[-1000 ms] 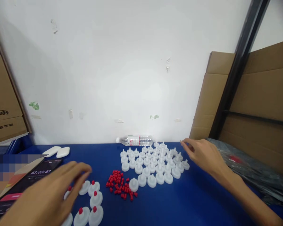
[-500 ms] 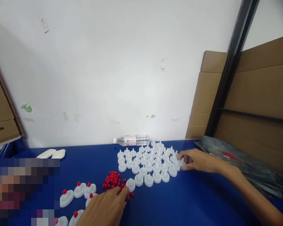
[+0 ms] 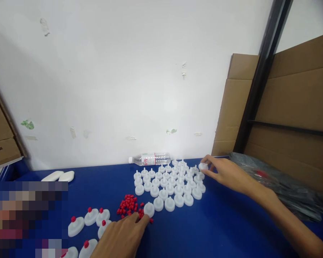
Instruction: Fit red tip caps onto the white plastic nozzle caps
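My right hand point(image 3: 218, 171) is closed, its thumb and fingers pinching a white nozzle cap point(image 3: 203, 166) at the back right corner of the group. Many similar white nozzle caps point(image 3: 169, 204) stand on the blue table with their spouts up. My left hand point(image 3: 121, 234) is low in front, its fingers curled down at a pile of small red tips point(image 3: 128, 203). Its thumb is close against the nearest white nozzle cap point(image 3: 149, 210). What lies under the left fingertips is hidden. Left of that hand are several white nozzle caps with red tips fitted point(image 3: 75, 226).
A clear plastic bottle point(image 3: 150, 159) lies along the wall behind the caps. Two white oval pieces point(image 3: 66, 176) rest at the back left. Grey plastic bags point(image 3: 274, 186) lie at the right, below cardboard point(image 3: 293, 107) and a dark metal post point(image 3: 254, 82). The lower left corner is blurred out.
My right hand has moved back and slightly left, lifting the white nozzle cap from the right edge of the group and tipping it. My left hand has hardly moved.
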Action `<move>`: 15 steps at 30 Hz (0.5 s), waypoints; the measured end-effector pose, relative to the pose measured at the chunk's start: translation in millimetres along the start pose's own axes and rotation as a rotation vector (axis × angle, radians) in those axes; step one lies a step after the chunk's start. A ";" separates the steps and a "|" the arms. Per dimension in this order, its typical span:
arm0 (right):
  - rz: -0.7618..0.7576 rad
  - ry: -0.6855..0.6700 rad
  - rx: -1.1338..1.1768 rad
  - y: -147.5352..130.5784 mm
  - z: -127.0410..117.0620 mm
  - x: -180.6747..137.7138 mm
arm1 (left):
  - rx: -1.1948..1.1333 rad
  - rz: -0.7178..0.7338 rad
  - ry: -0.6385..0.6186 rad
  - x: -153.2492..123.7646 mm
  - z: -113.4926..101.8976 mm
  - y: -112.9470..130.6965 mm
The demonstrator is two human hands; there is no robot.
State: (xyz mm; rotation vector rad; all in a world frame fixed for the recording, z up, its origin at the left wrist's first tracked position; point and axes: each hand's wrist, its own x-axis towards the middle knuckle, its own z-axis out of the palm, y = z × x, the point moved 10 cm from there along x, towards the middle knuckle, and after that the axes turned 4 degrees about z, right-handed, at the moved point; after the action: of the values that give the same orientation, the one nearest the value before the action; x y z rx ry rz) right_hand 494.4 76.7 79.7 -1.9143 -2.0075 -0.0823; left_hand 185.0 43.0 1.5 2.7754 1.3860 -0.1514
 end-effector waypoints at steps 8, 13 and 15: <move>-0.206 0.135 0.079 -54.9 -9.3 -14.7 | -0.018 -0.028 0.014 -4.2 -3.0 -7.6; -0.317 0.119 0.073 -81.5 -3.7 -26.7 | -0.029 -0.014 0.028 -2.2 -2.2 -8.4; -0.349 0.115 0.073 -88.8 -1.0 -30.2 | -0.042 0.001 0.051 -2.1 -1.9 -7.4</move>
State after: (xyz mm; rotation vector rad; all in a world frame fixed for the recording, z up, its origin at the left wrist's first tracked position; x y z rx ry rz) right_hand 408.4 40.6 89.9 -1.4636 -2.2098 -0.2006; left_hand 177.9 45.9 3.7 2.7650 1.3816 -0.0507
